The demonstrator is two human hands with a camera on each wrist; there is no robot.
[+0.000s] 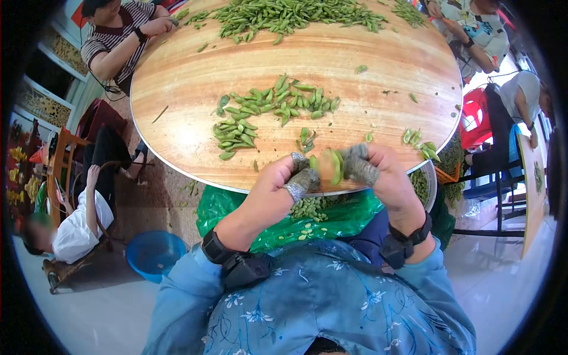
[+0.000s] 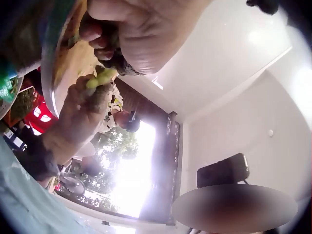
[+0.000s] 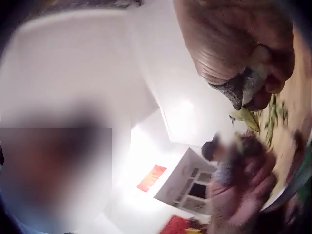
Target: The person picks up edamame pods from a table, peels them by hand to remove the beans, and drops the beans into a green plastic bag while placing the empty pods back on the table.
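Both hands are close together over the near edge of the round wooden table. Grey wrappings cover their thumbs and some fingertips. My right hand (image 1: 381, 171) pinches a green soybean pod (image 1: 336, 167) that points toward the other hand. The curled fingers of my left hand (image 1: 275, 184) pinch at a bit of green pod, partly hidden by the wrapped tips and blurred. In the left wrist view, a yellow-green pod (image 2: 101, 79) bridges the two hands' fingertips. The right wrist view has a pod (image 3: 247, 118) just below the right fingertips.
Loose pods (image 1: 284, 100) lie on the table (image 1: 189, 118), with a large heap (image 1: 296, 18) at its far side. Below the edge, a green plastic bag (image 1: 254, 228) holds shelled beans (image 1: 313, 208). A blue basin (image 1: 155, 254) stands lower left. Other people sit around.
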